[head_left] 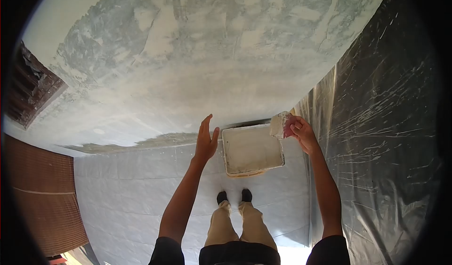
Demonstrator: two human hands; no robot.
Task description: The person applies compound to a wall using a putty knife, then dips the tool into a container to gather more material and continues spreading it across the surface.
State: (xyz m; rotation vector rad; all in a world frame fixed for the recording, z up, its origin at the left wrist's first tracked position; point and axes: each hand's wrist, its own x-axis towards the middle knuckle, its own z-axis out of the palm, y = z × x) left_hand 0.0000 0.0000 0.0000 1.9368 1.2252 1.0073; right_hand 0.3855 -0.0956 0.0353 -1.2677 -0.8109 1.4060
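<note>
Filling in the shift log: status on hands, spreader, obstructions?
Left hand open, empty. Right hand gripping coated spreader. Spreader in view at tray's far right corner. No obstruction seen near either.

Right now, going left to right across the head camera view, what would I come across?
Brown ribbed panel, left hand, tray of pale paste, right hand, splattered plastic sheeting.
</note>
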